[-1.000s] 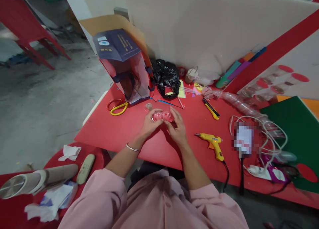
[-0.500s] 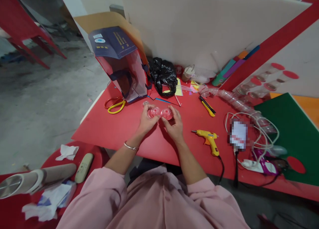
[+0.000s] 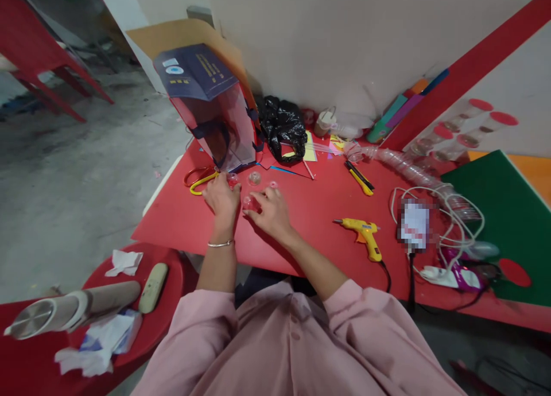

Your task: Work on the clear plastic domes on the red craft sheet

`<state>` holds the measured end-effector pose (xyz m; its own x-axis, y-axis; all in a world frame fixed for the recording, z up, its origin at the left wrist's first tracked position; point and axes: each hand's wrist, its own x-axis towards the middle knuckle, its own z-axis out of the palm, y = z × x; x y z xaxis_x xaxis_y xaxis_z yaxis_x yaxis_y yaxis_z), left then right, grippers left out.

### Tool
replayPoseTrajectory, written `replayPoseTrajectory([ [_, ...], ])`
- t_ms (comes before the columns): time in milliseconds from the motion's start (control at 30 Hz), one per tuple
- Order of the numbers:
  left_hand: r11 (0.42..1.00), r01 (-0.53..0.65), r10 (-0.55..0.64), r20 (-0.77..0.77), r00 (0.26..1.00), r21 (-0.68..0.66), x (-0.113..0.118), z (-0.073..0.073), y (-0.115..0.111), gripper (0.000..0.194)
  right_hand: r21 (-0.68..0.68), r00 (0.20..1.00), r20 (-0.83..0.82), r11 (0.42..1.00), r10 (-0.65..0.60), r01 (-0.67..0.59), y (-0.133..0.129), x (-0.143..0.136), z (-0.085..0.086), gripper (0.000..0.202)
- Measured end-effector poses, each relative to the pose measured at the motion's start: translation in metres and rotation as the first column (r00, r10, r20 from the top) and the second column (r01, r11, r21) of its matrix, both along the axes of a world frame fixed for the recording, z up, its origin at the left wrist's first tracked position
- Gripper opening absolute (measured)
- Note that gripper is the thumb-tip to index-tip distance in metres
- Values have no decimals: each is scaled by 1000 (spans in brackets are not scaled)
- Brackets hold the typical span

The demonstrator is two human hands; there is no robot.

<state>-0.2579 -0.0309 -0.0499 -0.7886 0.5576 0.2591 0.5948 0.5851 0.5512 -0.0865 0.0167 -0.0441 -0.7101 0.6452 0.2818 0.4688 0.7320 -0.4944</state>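
My left hand (image 3: 221,198) is at the table's left side, its fingers closed around a small clear plastic dome-shaped piece (image 3: 233,180). The yellow-handled scissors (image 3: 198,183) lie against its outer side. To the right, my right hand (image 3: 272,213) grips a second clear dome-shaped piece (image 3: 248,203) between thumb and fingers, low over the red tabletop. Beyond and between the hands rests a third clear piece (image 3: 254,178) on the table. Another small clear bit (image 3: 273,185) shows just past my right fingertips, mostly hidden by them.
A yellow glue gun (image 3: 364,235) and a yellow-black cutter knife (image 3: 359,179) lie to the right. Cables (image 3: 458,235) loop around farther right. A dark blue bag (image 3: 219,115) and a black plastic bag (image 3: 282,126) stand behind. A red stool (image 3: 172,287) holds a flask (image 3: 77,307).
The hands, close together with a clear dome each, have moved apart. My left hand has shifted left to the scissors; my right hand has come left and nearer. The camera has shifted slightly.
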Motion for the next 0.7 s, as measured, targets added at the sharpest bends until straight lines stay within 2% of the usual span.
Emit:
replayPoseTrajectory([
  [100, 999, 15, -16, -12, 1000, -47, -3, 0, -1, 44, -12, 996, 90, 1000, -5, 6, -1, -22, 1, 42],
  [233, 999, 36, -37, 53, 998, 27, -5, -2, -3, 54, -36, 993, 107, 998, -48, 52, 1, -31, -6, 52],
  [367, 990, 72, -86, 119, 989, 118, -2, -1, -3, 52, -50, 998, 9, 997, -58, 59, 1, -17, -12, 71],
  [467, 976, 107, -134, 132, 982, 191, 4, 2, -2, 45, -64, 980, -103, 984, -171, 165, 6, 2, -18, 78],
  [567, 967, 140, -169, 125, 978, 211, 9, 4, -1, 62, -129, 938, -172, 951, -300, 281, 22, 12, -28, 91],
  [700, 974, 189, -205, 125, 971, 125, 10, 2, -1, 87, -219, 949, -121, 940, -291, 260, 42, 1, -37, 89],
])
